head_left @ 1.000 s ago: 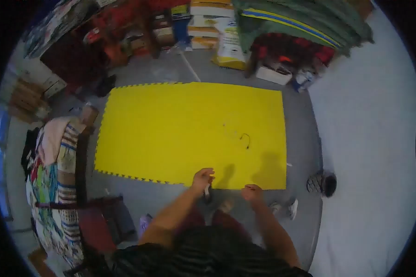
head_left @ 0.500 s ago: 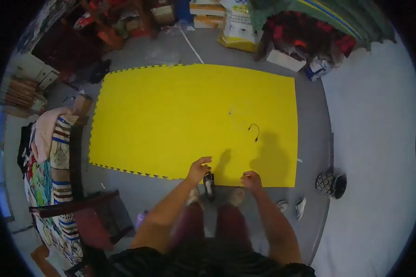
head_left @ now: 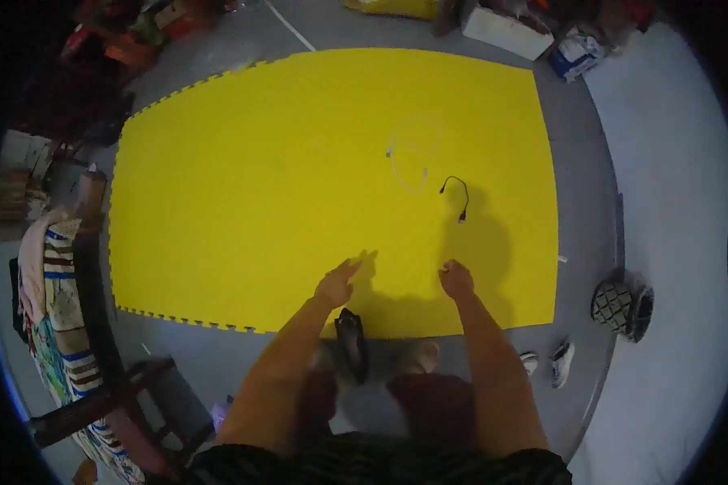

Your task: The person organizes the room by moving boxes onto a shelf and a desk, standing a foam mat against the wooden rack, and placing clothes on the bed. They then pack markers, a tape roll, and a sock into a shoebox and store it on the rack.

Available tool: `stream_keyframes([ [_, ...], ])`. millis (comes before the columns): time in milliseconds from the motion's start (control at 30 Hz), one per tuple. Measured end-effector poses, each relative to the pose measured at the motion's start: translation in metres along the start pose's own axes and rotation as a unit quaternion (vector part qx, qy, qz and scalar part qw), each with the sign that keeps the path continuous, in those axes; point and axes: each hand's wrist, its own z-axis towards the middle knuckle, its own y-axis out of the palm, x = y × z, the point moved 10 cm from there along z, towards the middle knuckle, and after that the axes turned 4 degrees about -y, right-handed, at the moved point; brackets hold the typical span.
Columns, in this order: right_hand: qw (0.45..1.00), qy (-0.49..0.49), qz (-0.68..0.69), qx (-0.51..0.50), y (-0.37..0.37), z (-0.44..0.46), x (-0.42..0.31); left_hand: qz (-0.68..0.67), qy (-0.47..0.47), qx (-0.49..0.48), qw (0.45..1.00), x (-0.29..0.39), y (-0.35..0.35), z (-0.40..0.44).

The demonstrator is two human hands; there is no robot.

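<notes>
My left hand (head_left: pixel 337 284) reaches over the near edge of the yellow foam mat (head_left: pixel 243 186). Its fingers stretch forward, apart, with nothing in them. Just below that hand a black shoe (head_left: pixel 350 343) lies across the mat's edge, close to my feet. My right hand (head_left: pixel 456 279) is over the mat to the right, its fingers curled together; whether they hold something small is too blurred to tell. Beyond it lies a short black cable (head_left: pixel 464 196) with a plug at each end. A thin white cable (head_left: pixel 395 168) is looped on the mat to its left.
Small shoes (head_left: pixel 562 364) and a black-and-white patterned round item (head_left: pixel 612 307) are on the grey floor at right, beside a white wall. A dark wooden chair (head_left: pixel 105 408) and a bed with striped cloth (head_left: pixel 61 275) stand left. A white box (head_left: pixel 505 32) sits beyond the mat.
The view has tipped down and come nearer the mat. My left hand's fingers have straightened forward, away from the black shoe. My right hand's fingers have curled tighter.
</notes>
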Motion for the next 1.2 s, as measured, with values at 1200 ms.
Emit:
stream_keyframes([
  [1200, 0.979, -0.082, -0.075, 0.168, 0.002, 0.203, -0.125, 0.194, -0.182, -0.046, 0.963, -0.042, 0.018, 0.105],
])
